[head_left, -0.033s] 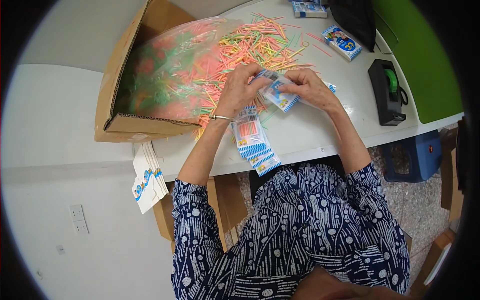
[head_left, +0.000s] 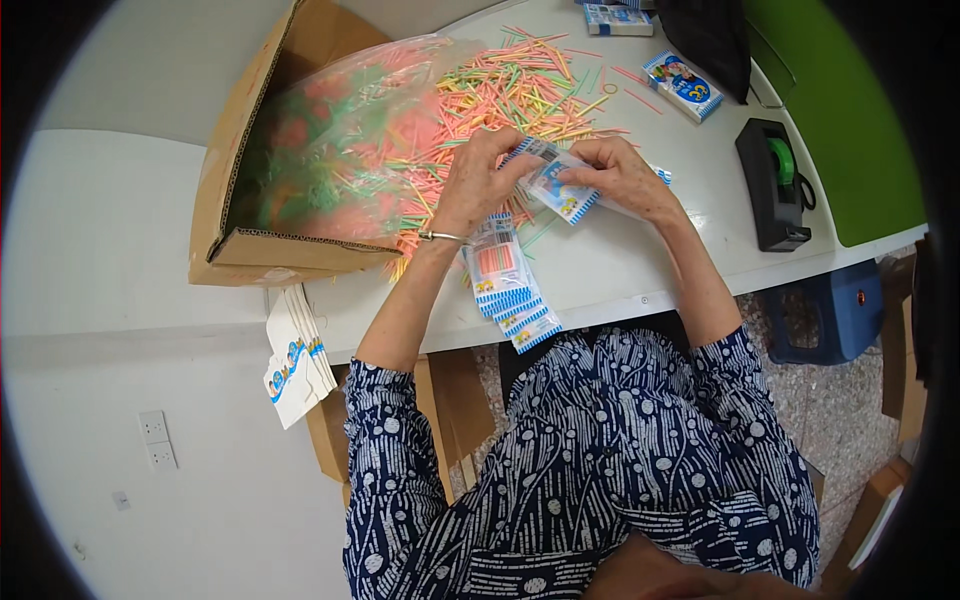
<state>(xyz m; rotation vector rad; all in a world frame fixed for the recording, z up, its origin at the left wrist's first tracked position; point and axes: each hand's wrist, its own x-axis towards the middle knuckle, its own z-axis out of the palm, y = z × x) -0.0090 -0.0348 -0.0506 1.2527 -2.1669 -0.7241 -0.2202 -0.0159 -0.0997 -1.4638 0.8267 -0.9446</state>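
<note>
My left hand and my right hand are closed on one small clear packet with blue-and-white striped ends. They hold it above the table between them, left fingers at its upper end and right fingers at its side. What is inside it is hard to make out. Beneath my left wrist lies a fanned stack of similar packets, overhanging the table's near edge; the top one shows pink sticks inside. Behind my hands spreads a loose pile of thin pink, green and yellow sticks.
An open cardboard box at the left holds a clear plastic bag of coloured sticks. On the right of the white table stands a black tape dispenser. A printed pack lies farther back. White cards hang at the near left edge.
</note>
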